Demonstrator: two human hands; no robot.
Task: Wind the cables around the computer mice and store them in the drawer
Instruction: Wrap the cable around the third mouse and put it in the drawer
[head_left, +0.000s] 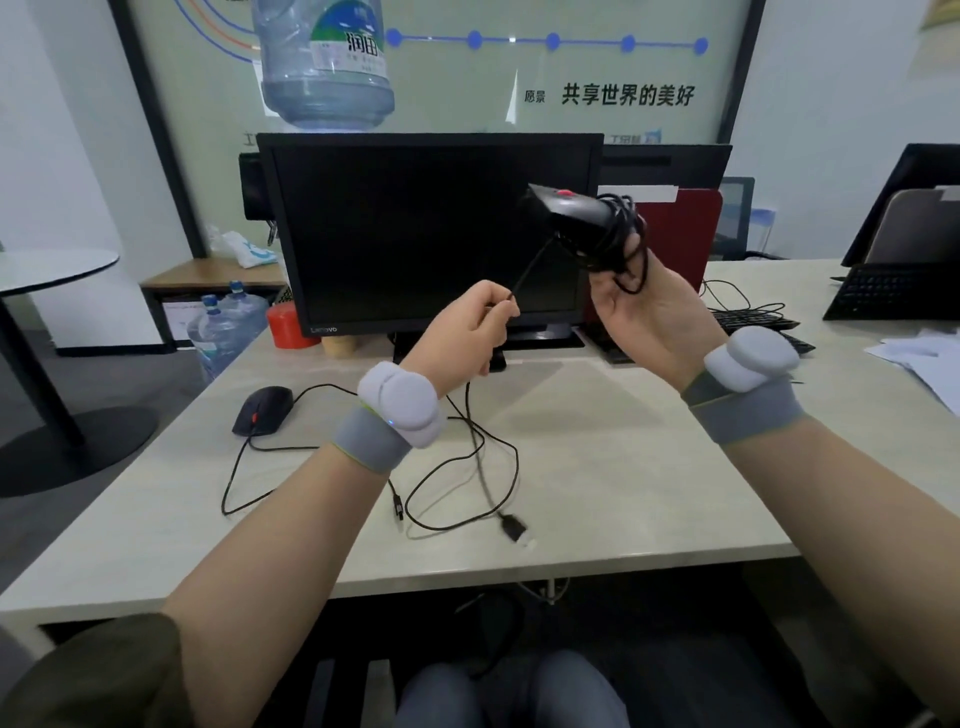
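My right hand (647, 317) holds a black mouse (571, 213) with a red scroll wheel up in front of the monitor. Several loops of its cable (631, 249) lie wound around the mouse and my fingers. My left hand (467, 327) pinches the free stretch of that cable a little below and to the left, and the rest hangs down to a USB plug (514, 527) on the desk. A second black mouse (261, 410) lies on the desk at the left, its cable (234, 478) loose beside it. No drawer is in view.
A black Lenovo monitor (431, 228) stands right behind my hands. A red cylinder (284, 325) sits at its left foot. Keyboards (763, 322) and a laptop (898, 291) are at the right, papers (924, 358) at the far right. The desk's front edge (467, 574) is near my knees.
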